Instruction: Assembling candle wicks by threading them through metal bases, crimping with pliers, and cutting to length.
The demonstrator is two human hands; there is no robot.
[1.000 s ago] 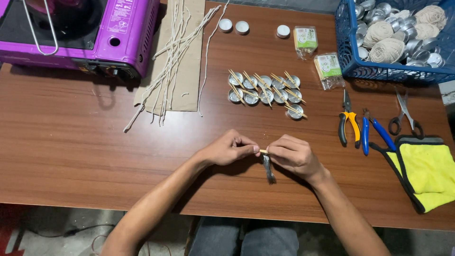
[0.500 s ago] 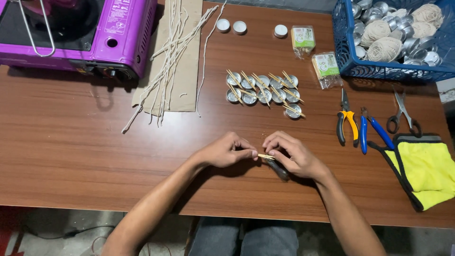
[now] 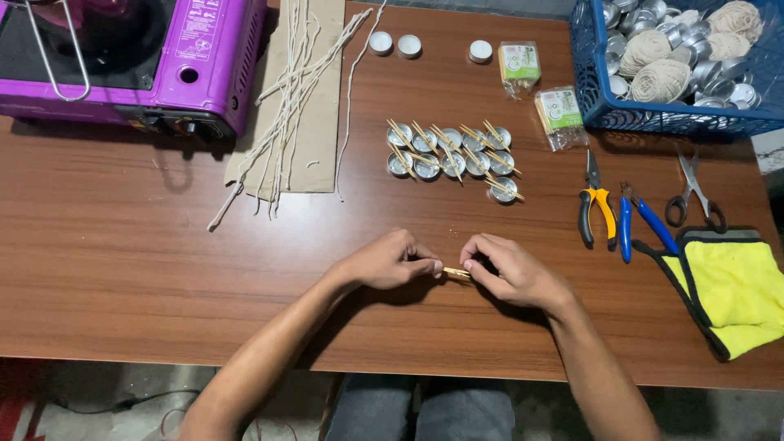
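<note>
The short stick (image 3: pixel 457 273) lies crosswise between the left hand (image 3: pixel 390 261) and right hand (image 3: pixel 510 271), both pinching its ends above the counter (image 3: pixel 122 269).

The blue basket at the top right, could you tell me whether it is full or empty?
Full: the blue basket holds balls of pale string and many small metal cups.

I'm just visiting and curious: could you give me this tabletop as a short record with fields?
Left hand: pinches one end of a small pale wooden stick
Right hand: pinches the stick's other end
Behind hands: round silver metal cups with sticks laid across
Right side: yellow-handled pliers, blue-handled pliers, yellow cloth
Far left: purple portable gas stove
Far right: blue plastic basket
</note>
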